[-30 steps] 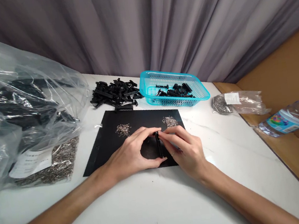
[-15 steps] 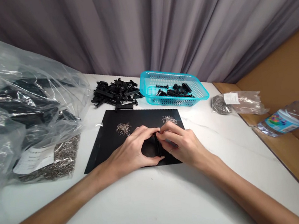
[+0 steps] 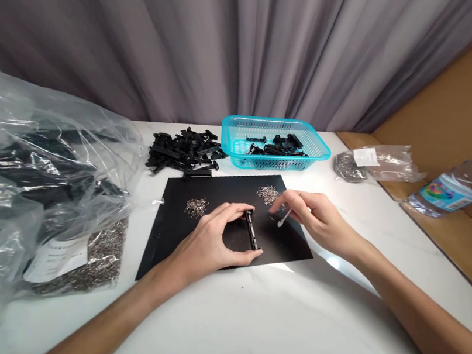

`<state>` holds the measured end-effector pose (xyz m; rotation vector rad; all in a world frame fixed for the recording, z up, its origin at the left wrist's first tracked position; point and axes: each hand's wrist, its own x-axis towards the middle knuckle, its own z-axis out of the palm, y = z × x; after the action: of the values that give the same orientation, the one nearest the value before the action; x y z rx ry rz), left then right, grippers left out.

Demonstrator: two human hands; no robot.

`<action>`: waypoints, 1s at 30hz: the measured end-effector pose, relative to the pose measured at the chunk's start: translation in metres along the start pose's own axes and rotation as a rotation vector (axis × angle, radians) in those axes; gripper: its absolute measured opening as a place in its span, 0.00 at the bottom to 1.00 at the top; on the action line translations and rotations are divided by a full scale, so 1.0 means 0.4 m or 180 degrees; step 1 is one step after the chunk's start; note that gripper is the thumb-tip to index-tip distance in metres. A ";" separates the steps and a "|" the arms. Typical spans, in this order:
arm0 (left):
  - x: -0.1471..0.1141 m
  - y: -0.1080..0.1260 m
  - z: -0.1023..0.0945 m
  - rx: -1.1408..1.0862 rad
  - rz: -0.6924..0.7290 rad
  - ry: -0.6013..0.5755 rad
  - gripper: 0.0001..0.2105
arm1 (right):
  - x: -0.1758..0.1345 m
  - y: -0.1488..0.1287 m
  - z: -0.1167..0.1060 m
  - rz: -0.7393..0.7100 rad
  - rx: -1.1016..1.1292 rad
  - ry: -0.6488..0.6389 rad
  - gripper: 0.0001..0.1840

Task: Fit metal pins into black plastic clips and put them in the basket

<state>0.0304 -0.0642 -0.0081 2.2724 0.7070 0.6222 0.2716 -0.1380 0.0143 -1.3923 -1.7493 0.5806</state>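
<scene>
My left hand grips a slim black plastic part by its two ends, thumb at the near end and fingers at the far end. The part stands lengthwise over a black mat. A cotton swab with a white tip is held in my right hand, to the right of the part and apart from it. Just beyond those fingers lies a small pile of tiny metal pieces. A similar pile of metal pieces sits on the mat's left side.
Behind the mat are a heap of black parts and a blue basket holding more. Large clear bag and a bag of metal pieces stand left. At right are a smaller bag and a plastic bottle.
My right hand has moved away from the black part to the right, and the cotton swab now shows in it. My left hand still holds the part.
</scene>
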 end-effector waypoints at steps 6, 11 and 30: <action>0.002 0.004 -0.004 0.0089 0.0051 -0.0021 0.33 | 0.009 0.001 0.023 0.0138 0.1388 -0.0107 0.15; 0.002 0.004 -0.005 0.0118 0.0025 -0.0018 0.34 | 0.007 0.006 0.034 0.0086 0.1417 -0.0062 0.13; 0.001 -0.001 0.000 0.0262 0.0363 0.0137 0.32 | 0.035 -0.002 0.078 0.0731 0.1478 -0.0129 0.22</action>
<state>0.0306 -0.0635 -0.0082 2.3949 0.6374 0.7093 0.2447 -0.1211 0.0015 -1.2561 -1.3733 1.0704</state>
